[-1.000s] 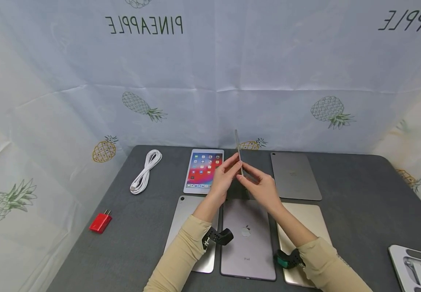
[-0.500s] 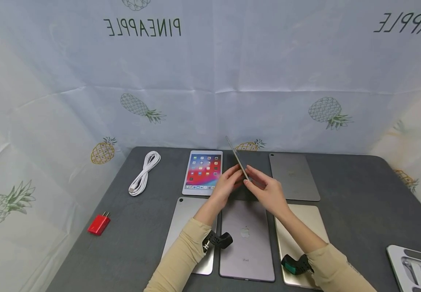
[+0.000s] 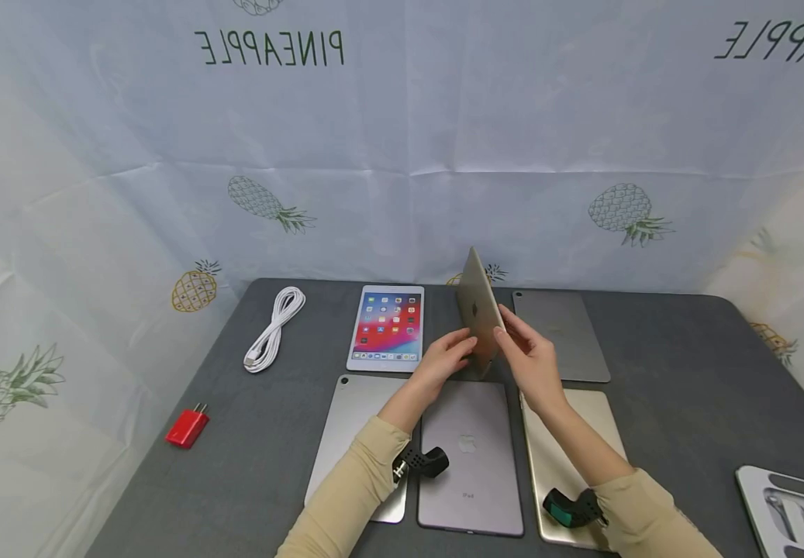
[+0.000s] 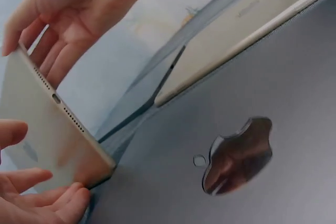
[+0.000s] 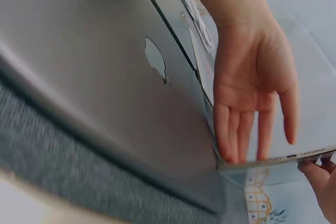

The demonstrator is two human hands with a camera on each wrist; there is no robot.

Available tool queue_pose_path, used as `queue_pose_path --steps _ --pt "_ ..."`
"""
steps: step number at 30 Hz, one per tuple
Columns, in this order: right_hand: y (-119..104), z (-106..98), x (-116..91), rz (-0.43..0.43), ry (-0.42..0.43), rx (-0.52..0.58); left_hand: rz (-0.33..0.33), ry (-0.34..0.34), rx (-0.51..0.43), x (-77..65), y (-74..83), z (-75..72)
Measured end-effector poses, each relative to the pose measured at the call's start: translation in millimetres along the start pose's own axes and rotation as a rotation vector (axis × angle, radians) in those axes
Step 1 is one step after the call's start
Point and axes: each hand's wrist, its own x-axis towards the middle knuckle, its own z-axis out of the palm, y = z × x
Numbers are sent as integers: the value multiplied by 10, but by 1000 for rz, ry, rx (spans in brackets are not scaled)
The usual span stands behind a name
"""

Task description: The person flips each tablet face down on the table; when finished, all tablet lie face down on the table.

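Note:
A gold tablet [image 3: 477, 310] stands upright on edge above the middle of the table, its back with the apple logo turned to the left. My right hand [image 3: 530, 356] pinches its near edge, thumb on the back; the right wrist view shows that hand's fingers [image 5: 317, 177] at the end with the charging port. Against the tablet's lower corner, my left hand [image 3: 446, 356] touches with extended fingers, its thumb held apart from the back. Just below the hands lies a grey tablet [image 3: 470, 465], back up, its logo large in the left wrist view.
Flat beside it lie a silver tablet [image 3: 353, 426] and another gold tablet [image 3: 583, 426]. Behind are a white tablet with its screen lit [image 3: 386, 328] and a dark grey one [image 3: 562, 337]. A white cable [image 3: 274, 329], red charger plug [image 3: 188, 428] and metal stand [image 3: 795, 511] lie outward.
The held tablet, seen nearly edge-on before, has turned so its gold back shows. My right hand has moved right with it, while my left fingers have loosened from a pinch.

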Motion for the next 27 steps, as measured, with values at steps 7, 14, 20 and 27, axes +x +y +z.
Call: queue_pose_path --steps 7,14,20,27 --pt "25 -98 -18 69 25 89 1 -20 25 -22 -18 -55" --pt "52 -159 -42 110 37 148 -3 -27 30 -38 -12 -76" --pt "83 -219 -49 147 35 153 16 -26 65 -53 -25 -109" --pt "132 -254 -42 240 31 154 41 11 129 -78 -10 -175"
